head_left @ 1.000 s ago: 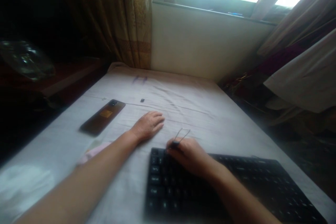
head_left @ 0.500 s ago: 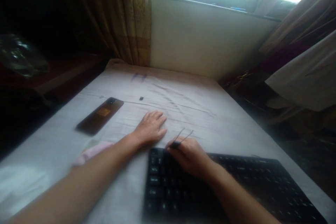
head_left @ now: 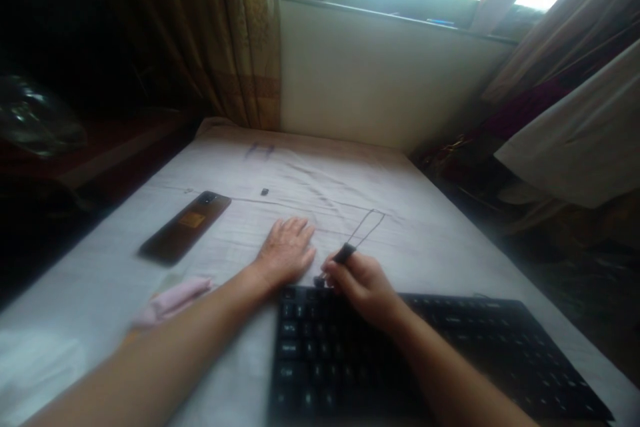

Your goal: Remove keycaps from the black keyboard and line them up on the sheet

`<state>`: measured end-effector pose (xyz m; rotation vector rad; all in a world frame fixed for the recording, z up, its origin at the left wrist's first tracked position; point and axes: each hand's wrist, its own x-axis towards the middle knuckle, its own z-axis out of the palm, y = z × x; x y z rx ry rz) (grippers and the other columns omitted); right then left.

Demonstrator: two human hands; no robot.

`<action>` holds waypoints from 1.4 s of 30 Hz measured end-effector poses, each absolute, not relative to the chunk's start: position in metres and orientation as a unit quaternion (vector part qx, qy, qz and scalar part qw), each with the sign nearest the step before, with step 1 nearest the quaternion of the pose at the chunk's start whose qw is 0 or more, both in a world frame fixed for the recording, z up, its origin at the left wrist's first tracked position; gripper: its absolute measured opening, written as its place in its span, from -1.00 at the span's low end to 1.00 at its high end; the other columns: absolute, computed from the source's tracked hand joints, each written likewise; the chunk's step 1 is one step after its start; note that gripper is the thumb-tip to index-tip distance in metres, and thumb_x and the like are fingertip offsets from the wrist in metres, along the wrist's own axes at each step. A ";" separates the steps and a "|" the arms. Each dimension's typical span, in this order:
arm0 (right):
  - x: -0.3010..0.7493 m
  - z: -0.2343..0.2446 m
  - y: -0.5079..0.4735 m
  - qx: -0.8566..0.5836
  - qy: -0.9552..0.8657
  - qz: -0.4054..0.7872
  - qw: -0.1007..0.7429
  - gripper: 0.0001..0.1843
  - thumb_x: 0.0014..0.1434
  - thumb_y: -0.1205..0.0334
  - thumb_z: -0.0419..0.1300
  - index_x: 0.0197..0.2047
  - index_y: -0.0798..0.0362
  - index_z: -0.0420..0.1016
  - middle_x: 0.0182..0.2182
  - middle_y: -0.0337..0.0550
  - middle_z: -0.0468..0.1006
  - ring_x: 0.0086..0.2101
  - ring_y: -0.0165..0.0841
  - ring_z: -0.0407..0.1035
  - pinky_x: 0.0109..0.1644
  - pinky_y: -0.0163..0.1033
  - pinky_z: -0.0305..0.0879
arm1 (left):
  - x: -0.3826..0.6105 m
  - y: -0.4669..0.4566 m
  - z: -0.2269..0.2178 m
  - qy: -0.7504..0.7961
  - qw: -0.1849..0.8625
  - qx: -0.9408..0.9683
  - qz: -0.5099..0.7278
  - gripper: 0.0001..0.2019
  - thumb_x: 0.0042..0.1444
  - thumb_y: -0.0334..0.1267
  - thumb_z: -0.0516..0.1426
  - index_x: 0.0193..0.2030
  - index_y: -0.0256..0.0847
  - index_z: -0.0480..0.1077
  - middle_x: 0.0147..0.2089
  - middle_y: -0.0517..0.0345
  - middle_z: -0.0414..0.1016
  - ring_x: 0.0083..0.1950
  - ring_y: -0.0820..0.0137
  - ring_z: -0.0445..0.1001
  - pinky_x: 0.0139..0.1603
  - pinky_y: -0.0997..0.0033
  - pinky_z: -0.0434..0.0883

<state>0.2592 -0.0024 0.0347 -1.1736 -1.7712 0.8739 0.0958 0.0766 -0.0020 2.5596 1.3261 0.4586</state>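
Note:
A keycap puller [head_left: 344,253] with a black grip and a thin wire loop is pinched in my right hand [head_left: 367,287], over the keyboard's upper left edge. Its loop points up and away to the right. At its lower end, just by the fingertips, is a small black keycap [head_left: 319,281]; whether it is clear of the board I cannot tell. The black keyboard [head_left: 450,340] lies under my right hand and forearm, which hide part of its keys. My left hand [head_left: 286,250] rests palm down on the cloth left of the puller, fingers stretched out and holding nothing.
A brown phone [head_left: 186,227] lies face down at the left. Beyond my left hand sits a small black piece [head_left: 265,191] like a keycap. A folded pink cloth [head_left: 175,300] is partly behind my left forearm. A wall [head_left: 375,73] and curtain [head_left: 245,47] bound the far side.
The keycap puller has tipped, showing more of its grip and wire loop. A keycap now shows at its lower end. My left hand stays flat; the view has shifted slightly.

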 end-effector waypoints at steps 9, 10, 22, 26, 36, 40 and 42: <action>0.265 0.029 0.007 -0.577 -0.606 0.284 0.468 -0.69 0.17 0.01 0.11 -0.39 0.10 0.43 -0.59 -0.15 0.50 -0.60 -0.38 0.36 -0.51 -0.30 0.31 | 0.084 0.085 0.012 0.381 0.291 0.844 0.242 -0.74 0.18 -0.23 0.07 -0.04 -0.17 0.46 -0.03 0.06 0.57 0.00 0.29 0.49 0.10 0.25 0.35; 0.266 0.028 0.008 -0.582 -0.600 0.278 0.473 -0.68 0.17 0.01 0.11 -0.39 0.10 0.43 -0.59 -0.15 0.51 -0.60 -0.38 0.36 -0.51 -0.30 0.31 | 0.084 0.084 0.014 0.368 0.320 0.839 0.243 -0.74 0.18 -0.20 0.07 -0.05 -0.17 0.46 -0.10 0.09 0.59 -0.10 0.34 0.53 -0.02 0.35 0.41; 0.268 0.025 0.010 -0.542 -0.638 0.231 0.495 -0.79 0.18 0.14 0.12 -0.30 0.06 0.53 -0.52 -0.16 0.57 -0.52 -0.36 0.44 -0.46 -0.31 0.38 | 0.103 0.070 0.010 0.340 0.466 0.774 0.260 -0.79 0.11 -0.16 0.16 -0.22 -0.22 0.51 -0.30 0.17 0.56 -0.30 0.43 0.49 -0.30 0.51 0.39; 0.270 0.025 0.012 -0.539 -0.630 0.211 0.517 -0.78 0.16 0.17 0.14 -0.22 0.04 0.57 -0.45 -0.13 0.59 -0.47 -0.34 0.46 -0.41 -0.29 0.41 | 0.102 0.074 0.007 0.353 0.465 0.768 0.262 -0.80 0.08 -0.20 0.16 -0.21 -0.24 0.50 -0.27 0.13 0.57 -0.27 0.40 0.51 -0.24 0.48 0.41; 0.269 0.016 0.017 -0.556 -0.583 0.264 0.531 -0.78 0.09 0.12 0.18 -0.26 0.05 0.56 -0.42 -0.10 0.61 -0.44 -0.30 0.48 -0.36 -0.25 0.43 | 0.086 0.090 0.010 0.447 0.270 0.809 0.271 -0.77 0.16 -0.25 0.09 -0.07 -0.14 0.46 -0.25 0.15 0.57 -0.25 0.37 0.50 -0.15 0.40 0.39; 0.267 0.012 0.019 -0.558 -0.593 0.286 0.505 -0.76 0.09 0.12 0.16 -0.26 0.06 0.55 -0.40 -0.08 0.62 -0.40 -0.26 0.51 -0.31 -0.22 0.45 | 0.071 0.109 0.017 0.504 0.141 0.813 0.257 -0.83 0.15 -0.22 0.13 -0.16 -0.14 0.50 -0.15 0.05 0.54 -0.06 0.22 0.43 0.05 0.21 0.28; 0.266 0.011 0.019 -0.559 -0.602 0.286 0.493 -0.76 0.09 0.12 0.15 -0.27 0.05 0.56 -0.39 -0.08 0.62 -0.38 -0.25 0.52 -0.26 -0.20 0.45 | 0.066 0.116 0.018 0.526 0.096 0.810 0.241 -0.86 0.14 -0.21 0.16 -0.20 -0.13 0.52 -0.13 0.03 0.52 -0.02 0.18 0.40 0.05 0.19 0.25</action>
